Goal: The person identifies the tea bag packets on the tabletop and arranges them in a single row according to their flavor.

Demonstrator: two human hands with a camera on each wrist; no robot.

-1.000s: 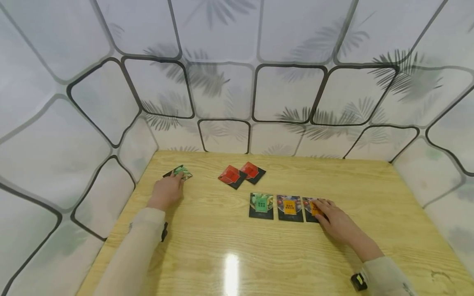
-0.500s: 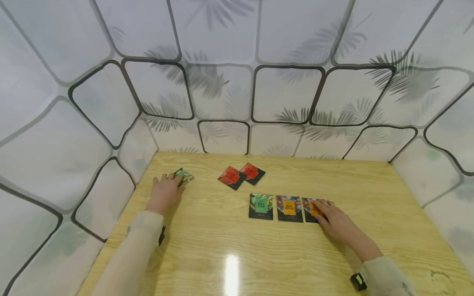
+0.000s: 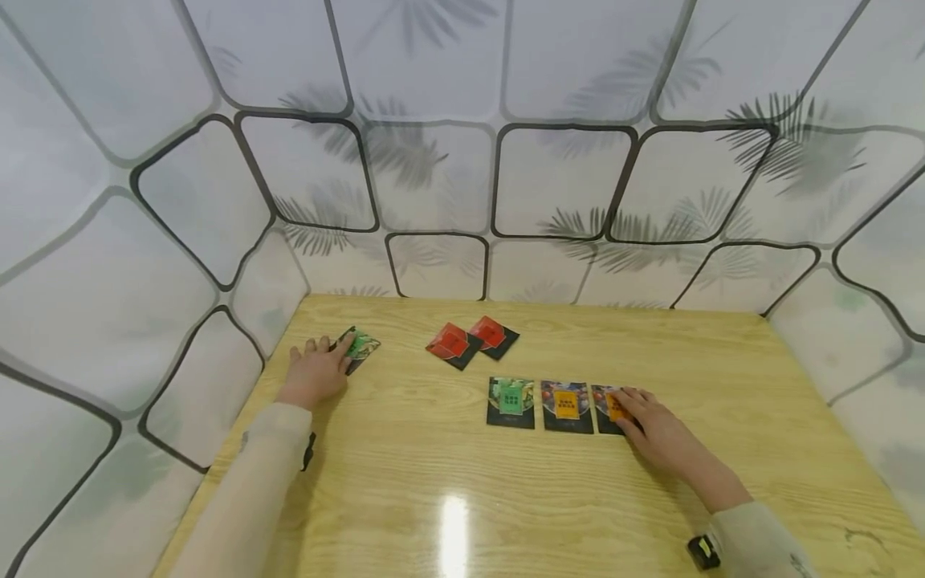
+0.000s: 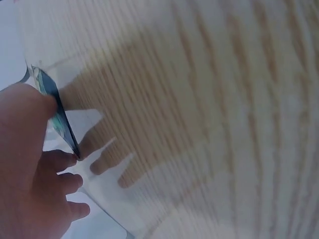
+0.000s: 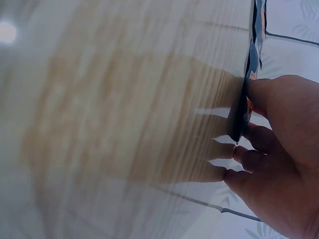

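In the head view my left hand (image 3: 314, 376) is at the table's back left with its fingers spread. Its thumb lies on a green packet (image 3: 364, 347), set at an angle and partly covered. The left wrist view shows this packet (image 4: 61, 119) nearly edge-on under the thumb, an index fingertip at its corner. My right hand (image 3: 661, 433) rests on an orange-labelled packet (image 3: 605, 421) at the right end of a row, hiding part of it. Beside that lie another orange-labelled packet (image 3: 567, 407) and a green-labelled packet (image 3: 511, 402).
Two red-and-black packets, one on the left (image 3: 454, 345) and one on the right (image 3: 495, 336), lie askew and close together behind the row. The wooden table (image 3: 405, 482) meets a patterned wall covering (image 3: 441, 177) at the back and sides.
My left hand has drawn back a little to the left, its fingers spreading, and more of the green packet shows, slightly turned. The right hand stays on its packet.
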